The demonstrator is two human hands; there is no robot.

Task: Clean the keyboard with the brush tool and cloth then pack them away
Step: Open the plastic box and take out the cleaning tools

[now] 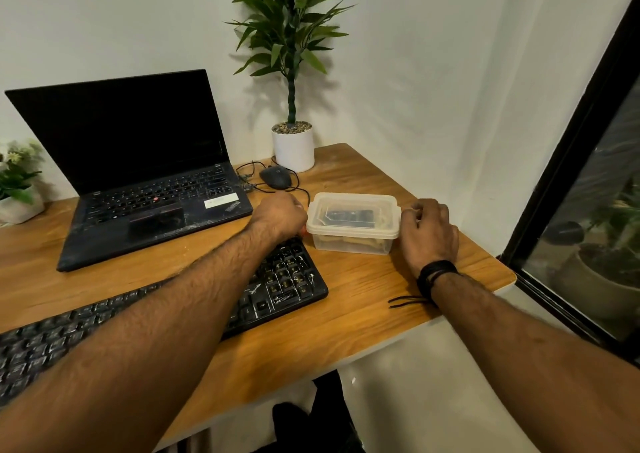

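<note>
A clear plastic box (353, 241) with its lid on sits on the wooden desk (363, 314), right of the black keyboard (287, 279). Through the lid I make out a dark tool and something pale; details are unclear. My left hand (278, 215) presses against the box's left end, fingers curled at the lid rim. My right hand (429, 232) is at the box's right end, fingers bent onto the lid edge. The dusty keyboard runs from the lower left up to the box, partly hidden under my left forearm.
An open black laptop (138, 182) stands at the back left. A black mouse (275, 177) with its cable lies behind the box. A potted plant (293, 147) occupies the back corner, a small plant (17, 189) the far left. The desk edge and a window (588, 227) lie to the right.
</note>
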